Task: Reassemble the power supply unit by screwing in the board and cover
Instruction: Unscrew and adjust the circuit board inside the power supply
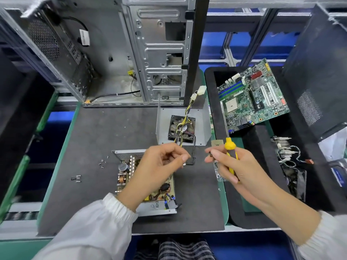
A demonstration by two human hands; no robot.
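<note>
Within right hand (pixel 228 166), screwdriver (pixel 231 154) upright

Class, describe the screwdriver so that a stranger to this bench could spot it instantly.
Find the black tray right of the grey mat. Over its near-left edge the right hand grips the screwdriver. Nothing else nearby has its yellow-and-black handle.

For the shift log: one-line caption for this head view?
Right hand grips yellow screwdriver, left hand hovers over open power supply board; loose screws wait nearby.
</note>
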